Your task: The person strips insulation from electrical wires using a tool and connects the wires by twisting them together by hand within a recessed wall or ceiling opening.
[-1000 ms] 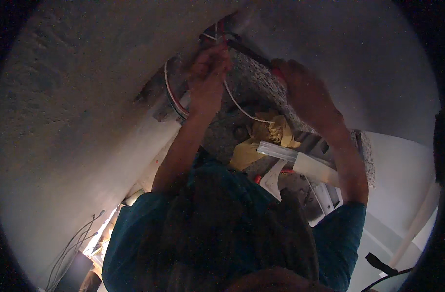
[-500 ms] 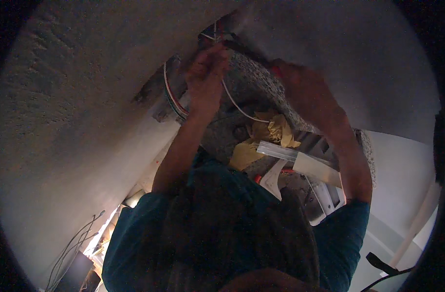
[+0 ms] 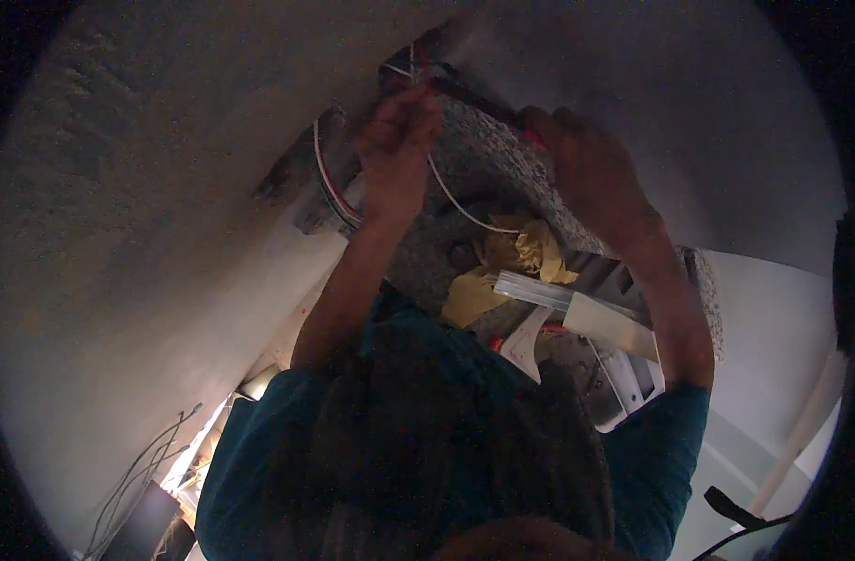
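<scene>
My left hand is pinched closed at a dark opening in the wall corner, at the top of the view. Thin wires come out there, and a white wire hangs from beneath that hand; the fingers seem to grip it, though the dimness blurs the hold. My right hand is wrapped round the red handle of a long dark tool. The tool's far end reaches the fingertips of my left hand; its exact kind is too dark to tell.
A loop of several coloured wires sticks out of the wall left of my arm. Below lie crumpled yellow paper, clear plastic strips and a pale box-like piece. A speckled stone edge runs under the tool.
My right hand has shifted slightly on the red handle, its knuckles a little higher. The left hand stays almost where it was at the wires.
</scene>
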Available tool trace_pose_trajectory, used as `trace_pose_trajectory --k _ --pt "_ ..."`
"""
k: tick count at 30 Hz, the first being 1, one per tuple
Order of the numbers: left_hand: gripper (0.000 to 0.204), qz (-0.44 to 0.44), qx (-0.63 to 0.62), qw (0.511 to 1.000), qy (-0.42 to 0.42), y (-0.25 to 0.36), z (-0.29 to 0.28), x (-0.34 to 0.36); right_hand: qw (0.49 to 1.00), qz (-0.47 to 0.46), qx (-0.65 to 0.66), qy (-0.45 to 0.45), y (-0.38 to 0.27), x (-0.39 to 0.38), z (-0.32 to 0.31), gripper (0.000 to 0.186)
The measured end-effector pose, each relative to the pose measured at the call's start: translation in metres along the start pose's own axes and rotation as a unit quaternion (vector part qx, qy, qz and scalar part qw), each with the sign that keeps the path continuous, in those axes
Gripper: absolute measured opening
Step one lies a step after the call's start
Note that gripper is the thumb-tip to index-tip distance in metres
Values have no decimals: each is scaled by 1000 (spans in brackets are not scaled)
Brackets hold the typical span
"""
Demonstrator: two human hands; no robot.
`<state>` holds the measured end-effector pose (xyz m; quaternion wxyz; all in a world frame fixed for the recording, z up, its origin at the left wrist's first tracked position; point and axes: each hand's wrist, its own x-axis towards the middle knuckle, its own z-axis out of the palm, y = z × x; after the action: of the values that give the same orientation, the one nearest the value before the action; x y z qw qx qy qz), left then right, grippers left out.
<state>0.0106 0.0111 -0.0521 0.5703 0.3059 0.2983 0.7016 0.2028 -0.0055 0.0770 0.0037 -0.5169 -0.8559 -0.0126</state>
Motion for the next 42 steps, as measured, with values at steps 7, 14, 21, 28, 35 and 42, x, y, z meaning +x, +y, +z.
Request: trace_pose_trajectory --k 7,14,21,28,35,42 --pt "25 -29 27 998 38 10 9 -2 999 -23 -29 39 1 -5 2 42" --pt "24 -5 55 997 45 1 2 -1 1000 4 6 -27 -1 1 2 24" --pt "24 -49 7 999 14 2 0 1 970 80 180 -141 4 0 17 34" --pt "22 -54 -6 998 30 5 4 0 998 21 51 -8 1 -5 9 35" --pt "20 0 9 1000 1 4 6 1 1000 14 0 -1 -3 -4 8 36" --pt "19 -6 76 997 28 8 5 -1 979 72 182 -60 -7 -3 18 25"
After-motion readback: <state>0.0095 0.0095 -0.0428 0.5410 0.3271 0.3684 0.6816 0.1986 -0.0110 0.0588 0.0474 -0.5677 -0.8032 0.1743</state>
